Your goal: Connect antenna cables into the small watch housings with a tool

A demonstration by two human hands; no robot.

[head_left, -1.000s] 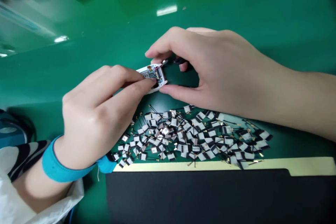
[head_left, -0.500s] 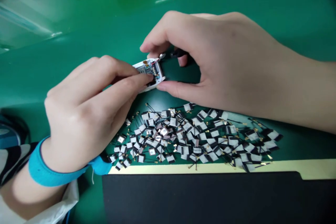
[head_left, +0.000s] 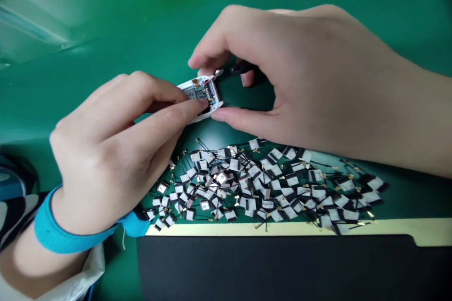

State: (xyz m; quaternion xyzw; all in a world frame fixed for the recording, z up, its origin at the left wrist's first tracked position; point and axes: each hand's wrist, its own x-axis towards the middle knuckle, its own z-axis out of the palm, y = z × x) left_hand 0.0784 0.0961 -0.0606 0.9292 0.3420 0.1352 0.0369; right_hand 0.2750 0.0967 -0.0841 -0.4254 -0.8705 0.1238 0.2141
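Note:
A small white device housing (head_left: 216, 102) with an exposed circuit board (head_left: 203, 91) is held between my two hands over the green mat. My left hand (head_left: 116, 136) has its fingers closed on the housing's left part, with one fingertip pressing on the board. My right hand (head_left: 300, 75) grips the right end, thumb on the lower edge and fingers at the upper edge. Thin red wires and a small silvery part (head_left: 219, 73) stick out at the housing's upper right corner. Something black (head_left: 242, 68) lies under the curled right fingers, partly hidden.
Below my hands spreads a pile of small white-and-black square parts with short black cables and gold ends (head_left: 254, 178). Nearer are a pale yellow strip (head_left: 247, 229) and a black panel (head_left: 264, 268). A blue wrist strap (head_left: 70, 230) circles my left wrist. A dark round object (head_left: 14, 178) stands far left.
Both hands keep their grip on the housing. My left fingertip on the board has shifted slightly right, and the back of my right hand has risen a little.

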